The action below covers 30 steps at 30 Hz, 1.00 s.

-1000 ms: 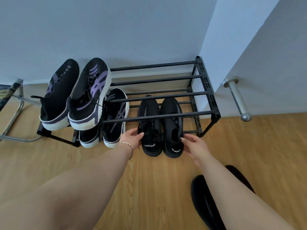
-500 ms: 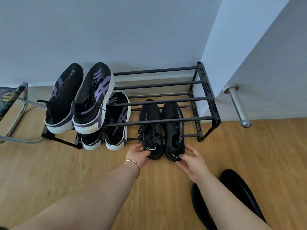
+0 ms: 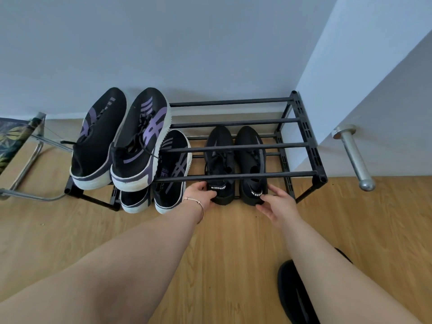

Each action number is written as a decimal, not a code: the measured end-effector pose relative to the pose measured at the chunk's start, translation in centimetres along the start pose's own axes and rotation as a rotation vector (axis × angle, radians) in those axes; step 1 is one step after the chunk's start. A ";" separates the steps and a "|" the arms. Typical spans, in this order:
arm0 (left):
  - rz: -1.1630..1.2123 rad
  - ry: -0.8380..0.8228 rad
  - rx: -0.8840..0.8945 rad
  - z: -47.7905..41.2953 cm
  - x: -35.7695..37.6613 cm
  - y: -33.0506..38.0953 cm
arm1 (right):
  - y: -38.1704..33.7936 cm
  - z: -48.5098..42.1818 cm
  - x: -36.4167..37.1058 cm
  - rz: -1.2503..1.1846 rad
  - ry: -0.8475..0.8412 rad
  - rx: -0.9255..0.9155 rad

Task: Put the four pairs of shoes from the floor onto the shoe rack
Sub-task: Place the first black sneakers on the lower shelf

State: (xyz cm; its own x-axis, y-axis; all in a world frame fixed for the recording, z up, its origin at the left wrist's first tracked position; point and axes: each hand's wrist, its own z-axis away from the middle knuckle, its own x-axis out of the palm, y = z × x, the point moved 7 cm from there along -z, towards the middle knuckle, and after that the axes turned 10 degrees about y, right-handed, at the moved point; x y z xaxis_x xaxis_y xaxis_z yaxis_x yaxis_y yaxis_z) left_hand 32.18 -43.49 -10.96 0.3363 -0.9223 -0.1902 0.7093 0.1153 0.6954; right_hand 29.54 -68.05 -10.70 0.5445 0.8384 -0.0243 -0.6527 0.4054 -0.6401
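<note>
The black two-tier shoe rack stands against the wall. A black-and-purple sneaker pair sits on the left of its top tier, and a second such pair is on the lower tier below. An all-black knit pair is on the lower tier at the right. My left hand grips the heel of the left black shoe. My right hand holds the heel of the right black shoe. Another black shoe pair lies on the floor at the bottom right, partly hidden by my right arm.
A chrome bar sticks out from the right wall just beside the rack. A metal-framed chair stands left of the rack. The right part of the top tier holds no shoes. Wooden floor lies in front.
Both hands have slid the all-black pair further in under the top tier, onto the lower tier. My view has pulled back a little.
</note>
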 end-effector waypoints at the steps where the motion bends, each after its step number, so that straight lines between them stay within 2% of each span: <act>1: -0.011 0.002 -0.006 -0.3 -0.2 0.0 | -0.1 -0.2 0.0 0.001 0.011 -0.012; 8: -0.041 0.015 0.008 -0.2 -0.8 -0.3 | 0.6 0.0 0.2 -0.001 0.107 -0.066; 13: -0.116 -0.022 0.081 -0.1 -0.8 0.1 | 1.1 0.0 0.2 0.046 0.092 -0.078; 17: -0.186 -0.066 0.083 0.2 -0.7 0.2 | 0.6 0.7 -0.4 0.247 0.128 -0.229; 19: -0.311 -0.047 0.148 0.5 -0.9 0.6 | 0.1 1.7 -0.6 0.417 0.172 -0.376; 24: -0.914 0.045 0.433 3.1 -1.4 2.1 | 0.2 5.6 -0.9 0.712 0.195 -0.644; 27: -1.123 0.013 0.513 5.0 -1.6 1.7 | 0.8 7.6 -0.4 0.949 0.171 -0.803; 30: -1.244 0.009 0.619 6.6 -2.4 1.7 | 0.7 9.8 0.5 1.118 0.217 -0.939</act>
State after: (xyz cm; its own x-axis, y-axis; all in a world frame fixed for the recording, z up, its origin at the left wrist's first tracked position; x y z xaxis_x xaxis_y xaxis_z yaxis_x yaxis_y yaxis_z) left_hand 28.53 -43.54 -4.73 -0.3013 -0.2942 -0.9070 0.1566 -0.9536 0.2573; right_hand 24.13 -63.77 -3.63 0.1210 0.4458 -0.8869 -0.2511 -0.8507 -0.4618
